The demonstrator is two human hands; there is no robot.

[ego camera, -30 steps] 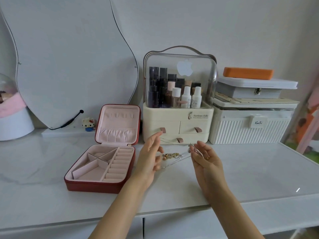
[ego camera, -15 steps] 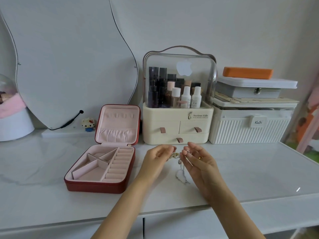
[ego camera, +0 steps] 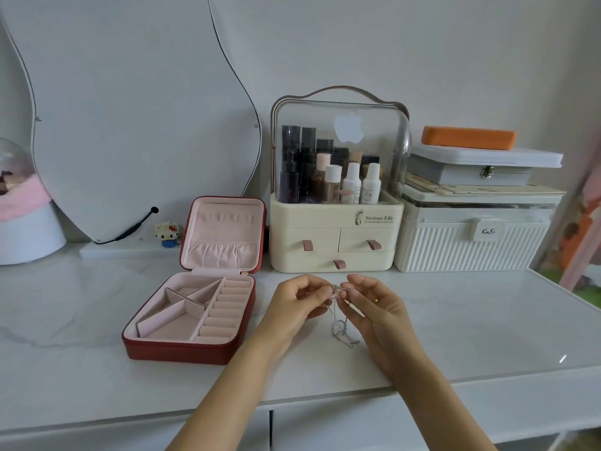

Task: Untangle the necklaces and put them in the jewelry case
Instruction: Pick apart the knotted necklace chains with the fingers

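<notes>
Both hands have drawn together since a second ago, when they were spread apart with a chain stretched between them; half a second ago they had already closed in. Now the left hand (ego camera: pixel 292 307) and right hand (ego camera: pixel 379 309) meet just in front of the cream cosmetics organiser (ego camera: pixel 336 236), fingers curled, each pinching the tangled necklaces (ego camera: pixel 338 315) at the knot between the fingertips. From the knot, silvery loops hang down and their lower ends pool on the white tabletop (ego camera: pixel 471 320). How many chains make up the tangle cannot be told. A ring (ego camera: pixel 376 300) sits on one right-hand finger.

One red jewelry case (ego camera: pixel 192 320) lies open just left of the organiser, lid upright against its side, pink compartments showing no jewellery. Its near right corner is close to the left forearm. Bare tabletop lies to the right of the hands, out to the right edge, and between the hands and the front edge, where both forearms cross.

The organiser has three drawers and holds bottles under a clear dome. To its right stands one ribbed white box (ego camera: pixel 471 242) with a flat white box (ego camera: pixel 484 167) and an orange case (ego camera: pixel 468 138) stacked on top. To its left a curved mirror (ego camera: pixel 130 109) leans on the wall, with a small toy figure (ego camera: pixel 167 234) at its foot.
</notes>
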